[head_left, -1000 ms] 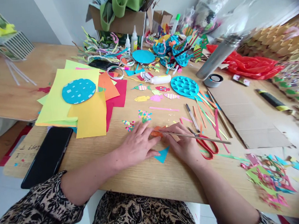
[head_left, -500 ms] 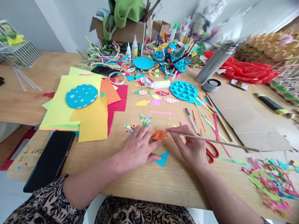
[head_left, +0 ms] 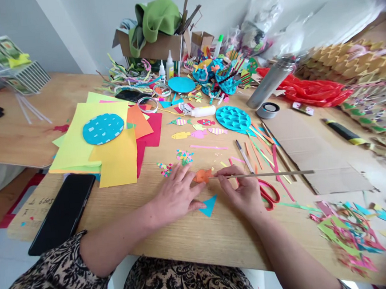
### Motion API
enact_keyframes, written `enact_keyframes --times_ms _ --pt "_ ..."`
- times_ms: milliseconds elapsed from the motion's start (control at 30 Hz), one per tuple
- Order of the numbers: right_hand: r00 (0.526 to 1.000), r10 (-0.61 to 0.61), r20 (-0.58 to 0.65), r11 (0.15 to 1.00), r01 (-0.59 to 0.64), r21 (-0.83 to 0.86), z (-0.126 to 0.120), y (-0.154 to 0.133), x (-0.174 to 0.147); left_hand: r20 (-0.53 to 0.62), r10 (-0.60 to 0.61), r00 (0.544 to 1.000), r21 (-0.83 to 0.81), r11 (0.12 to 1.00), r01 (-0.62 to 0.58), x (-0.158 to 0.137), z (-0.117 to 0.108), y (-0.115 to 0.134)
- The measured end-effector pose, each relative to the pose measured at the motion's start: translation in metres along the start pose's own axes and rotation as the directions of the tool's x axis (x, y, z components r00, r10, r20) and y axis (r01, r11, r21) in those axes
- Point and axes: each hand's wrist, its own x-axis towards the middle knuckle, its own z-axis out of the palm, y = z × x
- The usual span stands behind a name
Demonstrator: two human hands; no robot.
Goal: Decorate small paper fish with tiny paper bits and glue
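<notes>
My left hand point(head_left: 176, 191) lies flat on the wooden table, fingers spread, its fingertips at the edge of an orange paper fish point(head_left: 202, 176). Between the thumb and fingers of my right hand point(head_left: 241, 187) is a thin wooden stick point(head_left: 282, 173), pointing left with its tip at the fish's tail. A blue paper triangle point(head_left: 209, 205) lies by my left thumb. Red-handled scissors point(head_left: 269, 195) rest partly hidden behind my right hand. Beyond my hands are finished paper fish, among them a yellow one point(head_left: 180, 135), and small heaps of paper dots point(head_left: 184, 156).
Coloured paper sheets point(head_left: 118, 168) and a black phone point(head_left: 63, 212) lie at the left. A scalloped blue disc point(head_left: 233, 118), a pen point(head_left: 244, 156), cardboard point(head_left: 313, 148) and a metal flask point(head_left: 270, 84) stand or lie to the right. Paper scraps point(head_left: 350, 232) lie at the near right.
The stick in my right hand has swung from slanting down to the right to nearly level. My left hand stays by the orange fish. The whole view has shifted slightly.
</notes>
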Motion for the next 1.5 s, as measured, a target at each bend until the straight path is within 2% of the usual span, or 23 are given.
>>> enact_keyframes --times_ms 267,333,433,500,600,767,900,1000,1100,1200,1333,1400,1500 --pt "0.996 -0.046 0.072 0.998 0.049 -0.042 0.002 -0.001 0.002 0.016 0.006 1.000 0.026 1.000 -0.006 0.000 0.000 0.000" --pt "1.000 -0.016 0.020 1.000 0.016 -0.009 0.002 0.000 0.000 0.018 0.003 1.000 0.017 1.000 -0.003 0.000 0.000 0.000" --pt "0.987 0.074 -0.140 0.991 -0.056 0.125 0.001 -0.002 -0.001 0.012 -0.007 1.000 -0.004 1.000 0.008 0.000 -0.002 0.001" --pt "0.958 0.169 -0.232 0.963 -0.111 0.244 0.001 -0.004 0.000 0.007 -0.011 1.000 -0.013 1.000 0.011 0.001 -0.003 0.001" --pt "0.910 0.308 -0.276 0.902 -0.188 0.388 0.000 -0.006 0.005 -0.003 -0.015 1.000 -0.016 1.000 0.015 0.001 -0.004 0.001" --pt "0.876 0.424 -0.231 0.774 -0.217 0.595 -0.003 0.000 0.014 -0.015 -0.014 1.000 -0.007 1.000 0.014 0.001 -0.003 0.002" --pt "0.864 0.483 -0.142 0.629 -0.229 0.743 -0.004 0.004 0.017 -0.031 -0.022 0.999 0.000 1.000 0.022 0.002 -0.006 0.004" --pt "0.847 0.526 -0.069 0.506 -0.248 0.826 -0.005 0.004 0.018 -0.043 -0.046 0.998 -0.050 0.998 0.044 0.004 -0.008 0.004" --pt "0.839 0.543 -0.016 0.424 -0.258 0.868 -0.007 0.006 0.020 -0.073 -0.091 0.993 -0.147 0.986 0.079 0.005 -0.009 0.001" --pt "0.844 0.537 0.009 0.391 -0.259 0.883 -0.010 0.007 0.021 -0.117 -0.121 0.986 -0.248 0.965 0.088 0.006 -0.007 -0.003" --pt "0.862 0.507 0.011 0.390 -0.241 0.889 -0.014 0.008 0.020 -0.245 -0.129 0.961 -0.350 0.936 0.037 0.008 -0.004 -0.008" --pt "0.863 0.505 0.007 0.388 -0.234 0.891 -0.017 0.008 0.019 -0.320 -0.133 0.938 -0.380 0.925 0.001 0.009 -0.005 -0.012" --pt "0.867 0.498 -0.009 0.402 -0.221 0.889 -0.020 0.011 0.019 -0.448 -0.175 0.877 -0.397 0.917 -0.019 0.009 -0.013 -0.020"
